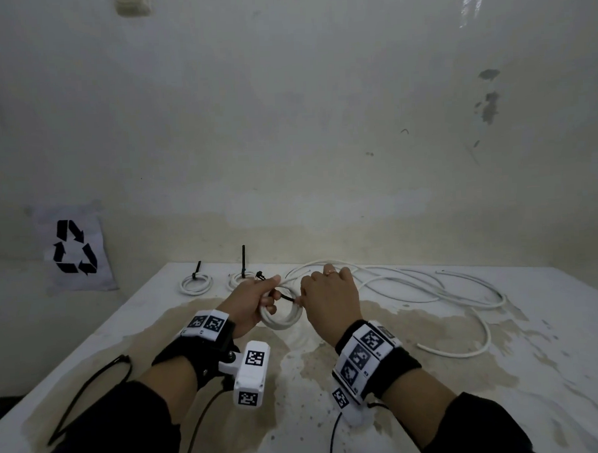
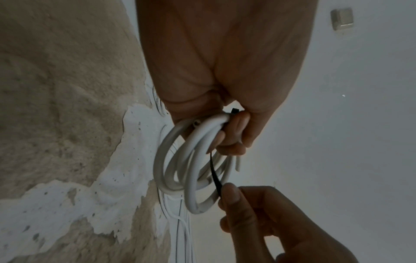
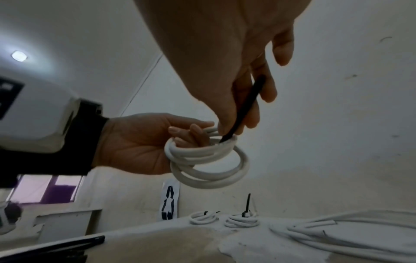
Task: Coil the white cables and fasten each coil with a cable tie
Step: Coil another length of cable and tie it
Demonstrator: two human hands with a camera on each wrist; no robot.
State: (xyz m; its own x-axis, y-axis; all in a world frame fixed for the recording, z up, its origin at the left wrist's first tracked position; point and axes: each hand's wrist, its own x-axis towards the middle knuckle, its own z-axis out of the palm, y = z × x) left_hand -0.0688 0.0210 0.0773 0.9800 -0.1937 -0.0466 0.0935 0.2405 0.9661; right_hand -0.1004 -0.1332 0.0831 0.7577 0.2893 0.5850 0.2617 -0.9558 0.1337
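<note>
Left hand [image 1: 251, 302] grips white coil [image 1: 281, 316] above mid-table [image 1: 502, 371]. Right hand [image 1: 329, 295] pinches black cable tie [image 2: 215, 175] crossing it. Loose cables [image 1: 430, 289] sprawl right; two tied coils [image 1: 196, 284] near far edge.

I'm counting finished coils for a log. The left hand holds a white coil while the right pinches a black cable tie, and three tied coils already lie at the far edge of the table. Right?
Nearly: only two tied coils lie at the far edge of the table, as the head view shows. The rest stands: the left hand holds the white coil and the right hand pinches the black cable tie.
</note>
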